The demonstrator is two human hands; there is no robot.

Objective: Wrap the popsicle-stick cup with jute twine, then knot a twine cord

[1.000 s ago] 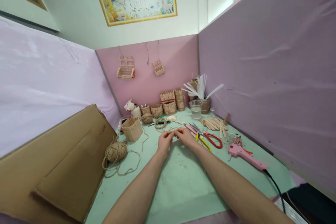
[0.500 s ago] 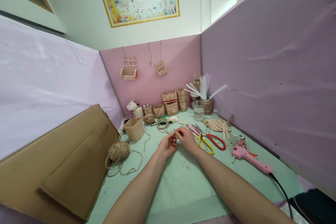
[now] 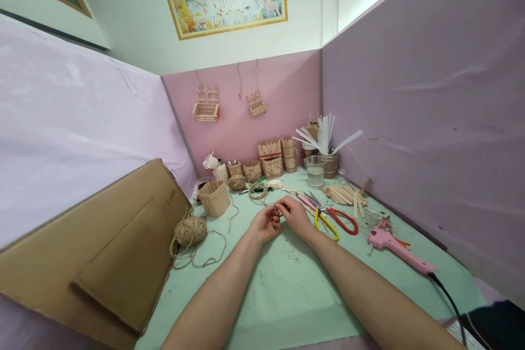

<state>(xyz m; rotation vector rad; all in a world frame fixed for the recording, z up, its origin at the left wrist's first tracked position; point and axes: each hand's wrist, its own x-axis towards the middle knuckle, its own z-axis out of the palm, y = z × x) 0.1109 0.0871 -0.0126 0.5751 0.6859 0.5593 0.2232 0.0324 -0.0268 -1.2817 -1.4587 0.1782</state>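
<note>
My left hand [image 3: 266, 223] is closed, palm turned up and fingers curled, over the middle of the table. Its fingertips meet those of my right hand [image 3: 292, 215], which pinches from above. A thin strand of jute twine [image 3: 266, 202] runs from a small coil of twine [image 3: 258, 190] to the pinched fingertips; the part between the fingers is mostly hidden. Just right of my right hand lie scissors with yellow handles [image 3: 327, 225] and scissors with red handles [image 3: 343, 221].
A ball of twine [image 3: 191, 231] and a wooden-stick basket [image 3: 214, 198] stand left, beside leaning cardboard [image 3: 118, 251]. Rightward are wooden sticks [image 3: 343, 196] and a corded pink glue gun [image 3: 400, 251]. A clear cup of water [image 3: 315, 172] and several small stick baskets [image 3: 272, 167] line the back.
The left hand has rolled palm-up, its fingers curling looser below the right fingertips. The right hand keeps its pinch. The whole view has shifted slightly, so things sit further right.
</note>
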